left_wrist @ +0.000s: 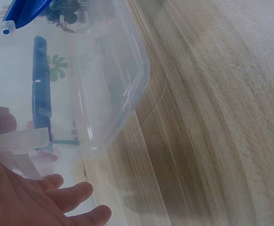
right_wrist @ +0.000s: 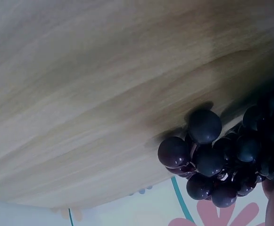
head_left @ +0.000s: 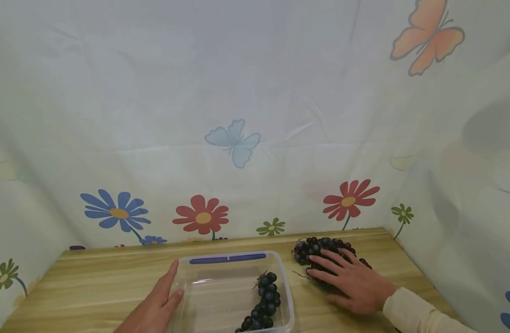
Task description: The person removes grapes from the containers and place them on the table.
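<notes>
A transparent plastic container (head_left: pixel 291 300) with blue strips on its sides sits at the front middle of the table. One bunch of dark grapes (head_left: pixel 268 298) lies along its right side. At the container's left wall is my left hand (head_left: pixel 152 305), fingers extended and thumb apart, fingertips right at the rim; the left wrist view shows these fingers (left_wrist: pixel 75 195) beside the container wall (left_wrist: pixel 122 94). My right hand (head_left: pixel 356 282) rests over a heap of dark grapes (head_left: pixel 321 245) right of the container, fingers spread and fairly straight. Round grapes (right_wrist: pixel 212 160) fill the lower right of the right wrist view.
The wood-grain table (head_left: pixel 113 277) runs back to a white cloth backdrop (head_left: pixel 155 175) printed with flowers and butterflies. Cloth walls also rise on the left and right. A thin grape stem (head_left: pixel 301 274) sticks out from the heap toward the container.
</notes>
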Demonstrator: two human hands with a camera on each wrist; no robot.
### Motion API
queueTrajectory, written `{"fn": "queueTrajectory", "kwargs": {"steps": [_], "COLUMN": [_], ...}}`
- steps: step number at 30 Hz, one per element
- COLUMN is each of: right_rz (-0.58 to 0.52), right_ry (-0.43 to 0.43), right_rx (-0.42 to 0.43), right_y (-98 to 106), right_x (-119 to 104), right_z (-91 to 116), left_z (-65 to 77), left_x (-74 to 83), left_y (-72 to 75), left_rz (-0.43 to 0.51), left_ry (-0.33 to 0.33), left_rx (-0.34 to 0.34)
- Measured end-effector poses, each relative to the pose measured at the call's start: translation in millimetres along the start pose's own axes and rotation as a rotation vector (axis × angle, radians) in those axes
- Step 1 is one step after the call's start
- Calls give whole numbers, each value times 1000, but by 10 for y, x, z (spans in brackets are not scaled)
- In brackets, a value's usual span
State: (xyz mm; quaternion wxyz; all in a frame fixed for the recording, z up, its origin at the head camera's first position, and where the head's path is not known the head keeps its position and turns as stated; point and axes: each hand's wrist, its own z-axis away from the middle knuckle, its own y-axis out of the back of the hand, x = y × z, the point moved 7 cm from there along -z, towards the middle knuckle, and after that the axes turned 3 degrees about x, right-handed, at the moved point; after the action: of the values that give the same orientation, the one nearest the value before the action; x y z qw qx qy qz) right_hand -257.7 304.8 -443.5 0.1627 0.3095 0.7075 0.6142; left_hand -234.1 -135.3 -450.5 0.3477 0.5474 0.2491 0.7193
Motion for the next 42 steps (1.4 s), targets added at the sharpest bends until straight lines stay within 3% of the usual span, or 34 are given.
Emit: {"fn": "queueTrajectory", "kwargs": {"steps": [11,21,35,42], "right_rz": [171,102,56,14], "right_ry": [37,-18,26,40], "right_rx": [114,81,110,74], "right_y": [68,90,313,417], "right_x": [-69,-69,-232,-317], "right_z": [-10,-47,-201,-314], "left_z": [-11,-17,4,-4], "left_x": [-19,-26,15,4], "left_y": [-11,-21,11,10], "left_rz": [8,14,-5,-16], "left_ry": [4,22,-23,-22], "left_rx": [-6,-7,8,7]}}
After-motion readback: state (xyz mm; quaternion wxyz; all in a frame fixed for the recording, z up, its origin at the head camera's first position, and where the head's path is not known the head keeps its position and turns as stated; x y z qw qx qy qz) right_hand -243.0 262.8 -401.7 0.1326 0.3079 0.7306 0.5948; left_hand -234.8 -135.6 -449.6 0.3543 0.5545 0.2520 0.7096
